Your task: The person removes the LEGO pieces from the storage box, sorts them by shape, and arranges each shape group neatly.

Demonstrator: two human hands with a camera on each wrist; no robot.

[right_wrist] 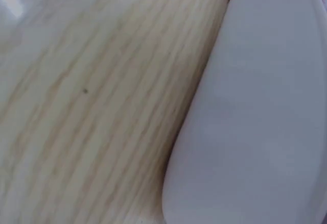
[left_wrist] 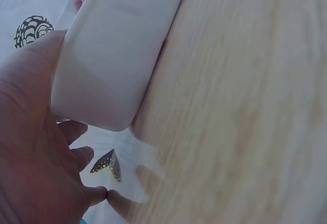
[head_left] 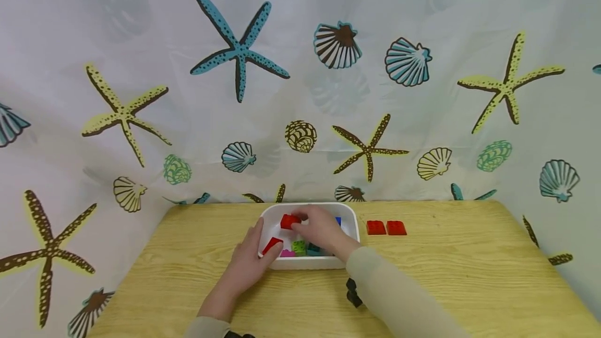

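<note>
A white plastic bin (head_left: pixel 310 263) holds several toy building bricks. My left hand (head_left: pixel 246 261) grips the bin's left front corner, its thumb over the rim and its fingers along the outer side; the left wrist view shows this hand (left_wrist: pixel 36 127) around the bin's end. Inside the bin, my right hand (head_left: pixel 323 227) pinches a red brick (head_left: pixel 288 221) near the back left. Another red brick (head_left: pixel 272 245) lies tilted by the left thumb. Close by are a pink brick (head_left: pixel 287 253), a lime green brick (head_left: pixel 298 247), a teal brick (head_left: pixel 313 249) and a blue brick (head_left: pixel 338 220).
Two red bricks, one left (head_left: pixel 376 227) and one right (head_left: pixel 396 228), lie side by side on the wooden table (head_left: pixel 446 254) to the right of the bin. A curtain (head_left: pixel 291 93) printed with starfish and shells hangs behind the table. A black camera (head_left: pixel 353 292) sits at the right wrist.
</note>
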